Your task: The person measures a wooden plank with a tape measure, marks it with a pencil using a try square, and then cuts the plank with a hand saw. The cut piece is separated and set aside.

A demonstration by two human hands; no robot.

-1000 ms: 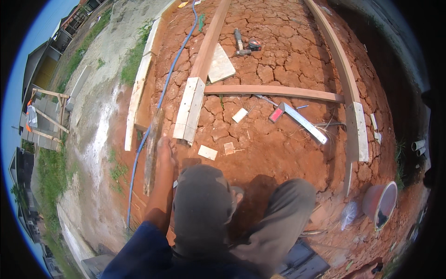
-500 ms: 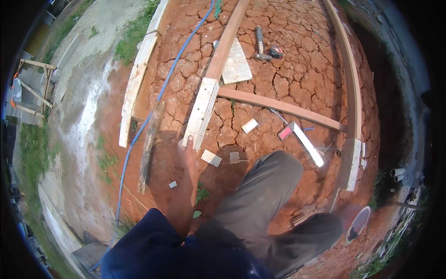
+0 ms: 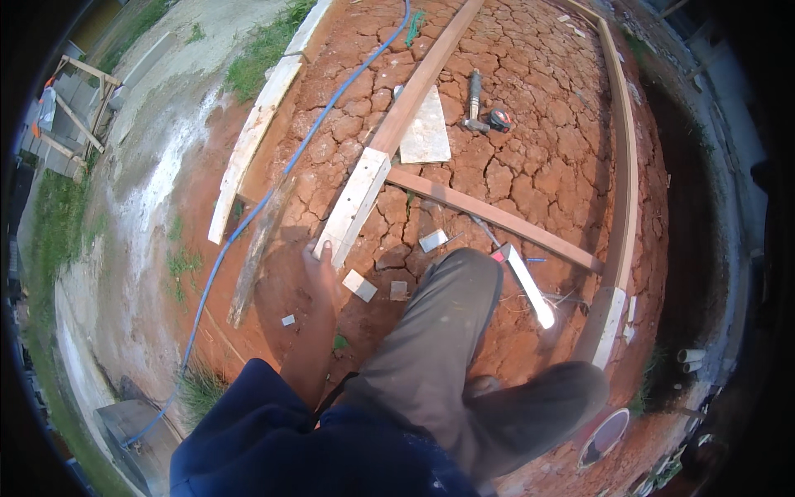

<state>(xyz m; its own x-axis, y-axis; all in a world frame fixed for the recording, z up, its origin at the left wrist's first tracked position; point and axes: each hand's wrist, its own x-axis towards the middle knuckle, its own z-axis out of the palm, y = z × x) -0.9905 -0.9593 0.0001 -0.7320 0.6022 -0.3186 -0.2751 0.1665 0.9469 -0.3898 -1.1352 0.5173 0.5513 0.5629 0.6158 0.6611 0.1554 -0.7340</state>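
My left hand [image 3: 318,263] grips the near end of a long wooden beam [image 3: 424,80], its thumb lying on top. A pale board [image 3: 354,197] with dark nail or screw spots is fixed along that end. My right hand is out of view. A thinner wooden crosspiece [image 3: 497,218] runs from this beam to a second long beam [image 3: 625,166] on the right. Small wood offcuts [image 3: 359,286] lie on the soil near my left hand. Past the crosspiece, a tool with a shiny metal blade [image 3: 530,290] and a reddish end rests beside my knee.
A hammer [image 3: 474,103] and a tape measure [image 3: 498,121] lie on cracked red soil beyond a flat pale board [image 3: 426,128]. To the left run a blue hose [image 3: 236,253], an old plank [image 3: 258,257] and another pale board [image 3: 257,124]. A bucket [image 3: 604,436] stands at lower right.
My view has shifted, so the beams and tools sit differently in the picture. My left hand keeps its hold on the beam's near end, and the beam shows no clear movement.
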